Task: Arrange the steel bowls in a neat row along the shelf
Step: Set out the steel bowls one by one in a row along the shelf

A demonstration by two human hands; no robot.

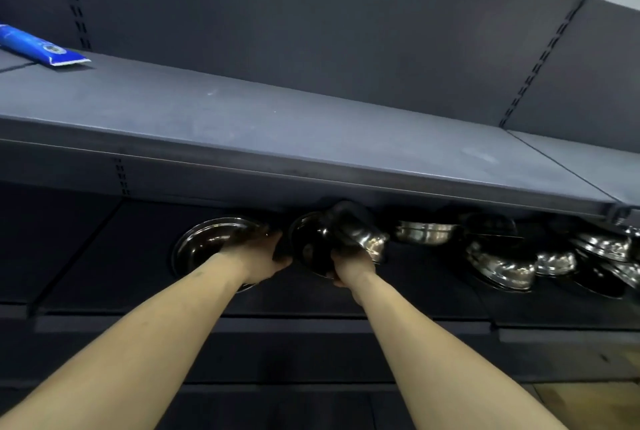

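Observation:
Both my arms reach under the grey upper shelf (311,138) onto a dark lower shelf. My left hand (258,261) rests on the right rim of a steel bowl (207,242) that sits upright at the left. My right hand (351,268) grips a second steel bowl (311,246) from below, with a smaller tilted bowl (363,235) leaning against its right side. Several more steel bowls (498,267) lie jumbled and tilted further right, partly hidden by the upper shelf's edge.
A blue packet (41,50) lies at the far left of the upper shelf. Slotted uprights run up the dark back panel (311,14). A seam splits the upper shelf at the right. Lower shelf edges (242,322) show below my arms.

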